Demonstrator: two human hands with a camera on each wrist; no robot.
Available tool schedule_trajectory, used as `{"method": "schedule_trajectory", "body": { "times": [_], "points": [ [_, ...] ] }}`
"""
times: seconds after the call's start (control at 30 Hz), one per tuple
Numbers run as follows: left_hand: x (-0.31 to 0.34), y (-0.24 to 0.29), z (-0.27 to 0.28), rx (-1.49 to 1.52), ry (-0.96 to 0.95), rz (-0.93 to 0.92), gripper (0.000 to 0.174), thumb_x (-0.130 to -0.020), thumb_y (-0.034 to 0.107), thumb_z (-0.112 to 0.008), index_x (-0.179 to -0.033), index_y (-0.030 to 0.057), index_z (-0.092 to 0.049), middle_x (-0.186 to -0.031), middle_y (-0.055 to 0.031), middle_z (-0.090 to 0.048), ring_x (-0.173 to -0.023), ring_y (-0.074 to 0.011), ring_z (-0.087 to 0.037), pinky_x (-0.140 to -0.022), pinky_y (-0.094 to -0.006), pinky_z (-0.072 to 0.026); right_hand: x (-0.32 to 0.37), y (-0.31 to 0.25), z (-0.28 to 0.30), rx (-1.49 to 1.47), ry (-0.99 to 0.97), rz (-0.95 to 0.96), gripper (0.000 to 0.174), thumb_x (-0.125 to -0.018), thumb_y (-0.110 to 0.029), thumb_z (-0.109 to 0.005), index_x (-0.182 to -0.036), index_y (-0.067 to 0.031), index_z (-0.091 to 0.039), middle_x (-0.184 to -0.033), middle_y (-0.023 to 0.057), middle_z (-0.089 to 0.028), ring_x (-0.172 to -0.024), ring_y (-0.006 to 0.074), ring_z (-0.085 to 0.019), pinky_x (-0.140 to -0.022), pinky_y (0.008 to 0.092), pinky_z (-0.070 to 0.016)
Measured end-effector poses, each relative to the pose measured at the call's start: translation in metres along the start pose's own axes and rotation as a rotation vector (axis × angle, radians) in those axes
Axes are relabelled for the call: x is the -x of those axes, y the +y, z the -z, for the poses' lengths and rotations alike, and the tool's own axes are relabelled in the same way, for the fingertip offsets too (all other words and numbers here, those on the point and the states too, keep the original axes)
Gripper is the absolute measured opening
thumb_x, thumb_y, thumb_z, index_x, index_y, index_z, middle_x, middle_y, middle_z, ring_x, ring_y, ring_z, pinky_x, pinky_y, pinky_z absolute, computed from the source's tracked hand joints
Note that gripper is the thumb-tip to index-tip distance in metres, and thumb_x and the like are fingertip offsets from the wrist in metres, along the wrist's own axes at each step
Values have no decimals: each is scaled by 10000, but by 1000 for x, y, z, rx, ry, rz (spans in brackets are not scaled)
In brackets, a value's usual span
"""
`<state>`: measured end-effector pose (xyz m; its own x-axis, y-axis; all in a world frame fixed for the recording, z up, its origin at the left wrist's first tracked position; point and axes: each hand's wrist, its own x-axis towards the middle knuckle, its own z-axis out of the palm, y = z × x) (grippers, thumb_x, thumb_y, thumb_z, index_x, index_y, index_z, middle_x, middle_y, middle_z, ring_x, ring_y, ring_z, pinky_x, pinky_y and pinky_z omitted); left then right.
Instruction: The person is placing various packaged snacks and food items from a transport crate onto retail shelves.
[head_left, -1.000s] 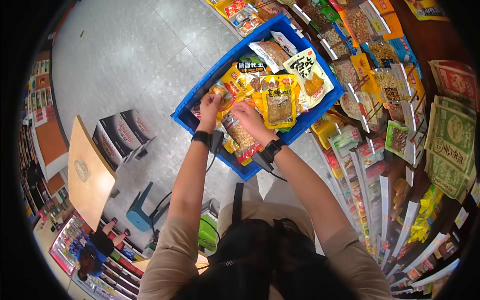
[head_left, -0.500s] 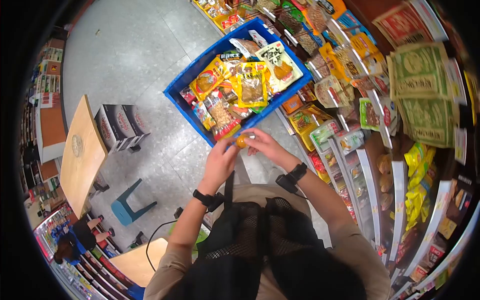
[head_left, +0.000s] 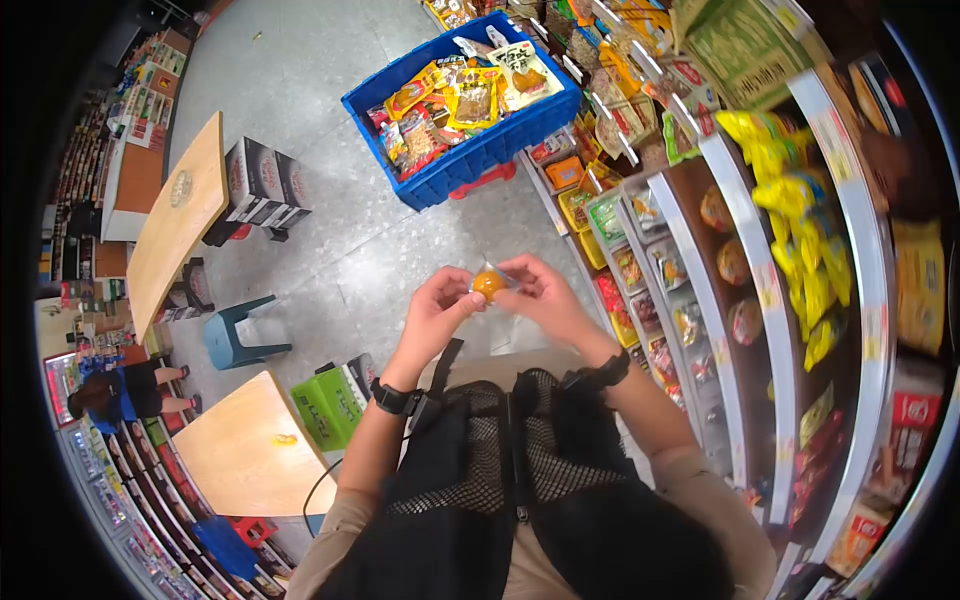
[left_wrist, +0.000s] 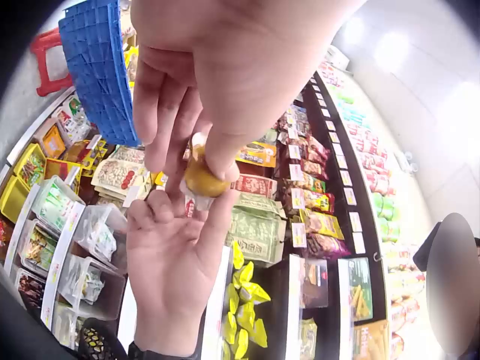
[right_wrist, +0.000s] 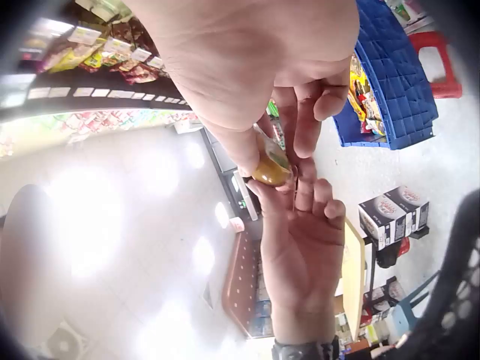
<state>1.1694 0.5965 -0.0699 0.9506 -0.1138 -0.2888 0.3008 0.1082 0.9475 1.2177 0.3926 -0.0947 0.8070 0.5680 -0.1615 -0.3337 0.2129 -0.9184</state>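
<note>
A small, glossy brown egg-shaped snack (head_left: pixel 489 283) in a clear wrapper is held between both hands in front of the body. My left hand (head_left: pixel 440 308) pinches it from the left side, thumb laid against it. From the other side my right hand (head_left: pixel 548 302) grips the wrapper with thumb and fingers. In the left wrist view the wrapped snack (left_wrist: pixel 205 178) sits under the left thumb, with the right palm turned up below. The right wrist view shows the snack (right_wrist: pixel 271 172) beneath the right thumb, the left hand (right_wrist: pixel 304 251) facing it.
Ahead, a blue crate (head_left: pixel 490 142) full of snack packets sits on a red stool (head_left: pixel 484 180). Stocked shelves (head_left: pixel 735 330) run along the right. On the left are wooden tables (head_left: pixel 250 450), stacked boxes (head_left: pixel 268 185) and a blue stool (head_left: pixel 240 335). A person (head_left: pixel 130 393) is farther left.
Both hands have come from over the packets in the crate back toward the body, now with the wrapped snack between them. The crate appears farther ahead, and the view has shifted.
</note>
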Motion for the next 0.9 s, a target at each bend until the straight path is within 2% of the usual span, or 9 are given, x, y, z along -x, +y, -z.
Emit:
{"method": "schedule_trajectory", "body": {
  "times": [0.07, 0.17, 0.33, 0.43, 0.57, 0.6, 0.7, 0.8, 0.9],
  "points": [
    [32, 11, -15, -79, -41, 37, 245, -914, 142, -684, -1088, 32, -550, -899, -48, -689, -823, -108, -655, -687, -226, -469, 38, -10, -4, 12, 14, 20, 271, -947, -177, -636, -1159, -9, -610, -968, 14, -663, -790, 65, -593, -696, 223, -475],
    [74, 14, -36, -81, -105, 0, 252, -906, 139, -698, -1078, 26, -552, -888, -36, -683, -792, -88, -641, -684, -219, -472, 95, -11, -5, 118, -21, -9, 290, -963, -199, -615, -1186, -15, -607, -955, 14, -656, -760, 69, -589, -691, 222, -475],
    [159, -12, -62, -109, -151, -77, 254, -925, 140, -674, -1099, 5, -548, -915, -40, -664, -800, -90, -618, -731, -246, -501, 187, 18, -45, 49, 56, 34, 231, -983, -213, -582, -1106, -18, -606, -906, 10, -625, -726, 82, -586, -680, 238, -479],
    [219, -49, -74, -57, -95, -123, 253, -944, 149, -644, -1128, 3, -549, -925, -42, -654, -827, -95, -607, -744, -248, -498, 246, 44, -75, 65, 72, 18, 189, -994, -208, -558, -1041, -25, -575, -867, 8, -595, -723, 89, -586, -673, 248, -481],
    [311, -125, -92, -1, -60, -73, 274, -965, 166, -608, -1177, 6, -544, -942, -35, -635, -853, -97, -592, -755, -242, -486, 336, 103, -118, 207, 51, -65, 198, -1013, -226, -515, -1006, -29, -535, -838, 9, -563, -719, 105, -598, -660, 261, -482],
    [334, -146, -95, -13, -68, -59, 285, -973, 178, -593, -1197, 11, -538, -947, -30, -628, -850, -95, -590, -753, -245, -481, 359, 117, -126, 237, 2, -130, 227, -1018, -241, -486, -996, -19, -529, -851, 35, -609, -709, 121, -611, -654, 283, -485],
    [401, -185, -111, 130, -86, 97, 285, -972, 164, -590, -1209, 16, -533, -960, -49, -638, -845, -99, -591, -752, -250, -477, 426, 130, -154, 460, -75, -274, 233, -996, -247, -499, -974, -18, -529, -839, 77, -663, -675, 158, -623, -635, 310, -495],
    [458, -219, -128, -25, 16, 64, 248, -960, 130, -587, -1182, 29, -542, -972, -32, -640, -878, -91, -579, -722, -254, -464, 475, 132, -174, 615, -17, -303, 198, -982, -220, -520, -973, -23, -546, -808, 82, -668, -699, 178, -638, -660, 310, -500],
    [502, -211, -154, -454, 133, -109, 201, -923, 95, -628, -1102, 18, -579, -917, -39, -648, -834, -96, -584, -712, -258, -467, 515, 142, -186, 664, 31, -329, 220, -958, -238, -533, -966, -21, -567, -803, 102, -695, -704, 219, -665, -641, 328, -502]
  ]
}}
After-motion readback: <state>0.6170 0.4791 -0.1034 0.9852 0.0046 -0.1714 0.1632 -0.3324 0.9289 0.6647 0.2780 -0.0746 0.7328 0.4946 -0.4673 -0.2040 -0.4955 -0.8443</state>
